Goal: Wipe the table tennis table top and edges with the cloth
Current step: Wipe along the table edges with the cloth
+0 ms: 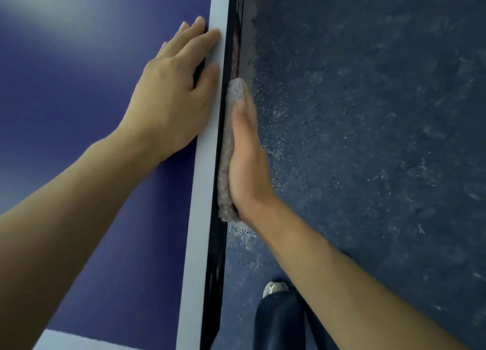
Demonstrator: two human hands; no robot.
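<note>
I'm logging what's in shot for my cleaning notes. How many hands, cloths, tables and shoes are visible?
hands: 2 (left hand, right hand)
cloth: 1
table: 1
shoe: 1
Total: 5
</note>
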